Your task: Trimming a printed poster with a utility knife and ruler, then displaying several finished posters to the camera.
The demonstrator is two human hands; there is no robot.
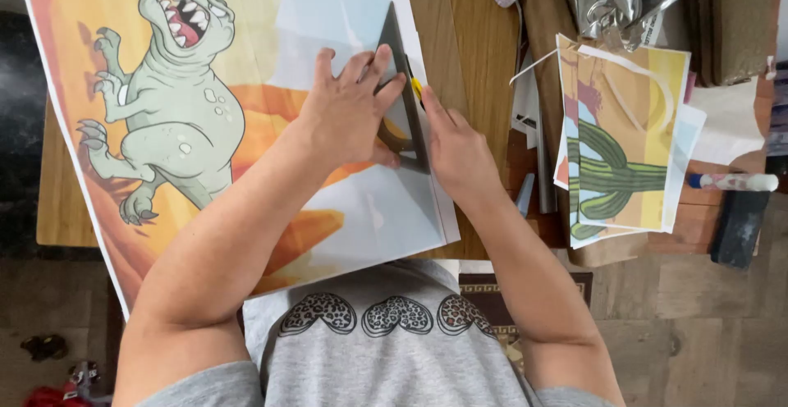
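The left hand lies flat with its fingers spread on a dark triangular set square and presses it onto the big dinosaur poster. The right hand is closed around a small yellow tool, probably a cutter, whose tip shows at 12 o'clock from the knuckles, right at the long edge of the set square. The blade itself is hidden, so I cannot tell if it touches the paper.

The poster lies on a wooden board and covers most of it. Its right white margin runs just beside the set square. I judge that the trimming of this margin is in progress: the strip near 6 o'clock from the hands seems still attached, so a part of the cut is left. Both forearms reach forward from the body, wrists low, and the hands meet near the middle of the picture.

At 3 o'clock from the hands there are some cactus prints, and further a glue stick.
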